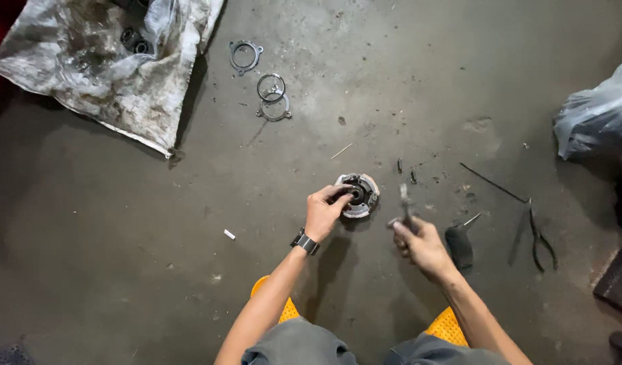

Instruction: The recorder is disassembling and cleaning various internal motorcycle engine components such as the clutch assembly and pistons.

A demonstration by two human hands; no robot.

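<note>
A round metal clutch-like part [362, 191] with a dark hub lies on the concrete floor. My left hand [324, 211], with a black wristwatch, grips its near-left edge with the fingers over the hub. My right hand [419, 245] is closed around a small metal tool [405, 203] that points up, just to the right of the round part and apart from it.
A black-handled screwdriver [460, 242] and pliers [537, 236] lie right of my right hand, with a thin rod [492, 182] beyond. Metal rings and a gasket [273, 96] lie further away. A dirty plastic sheet [115, 67] covers the top left. A plastic bag [598, 118] sits right.
</note>
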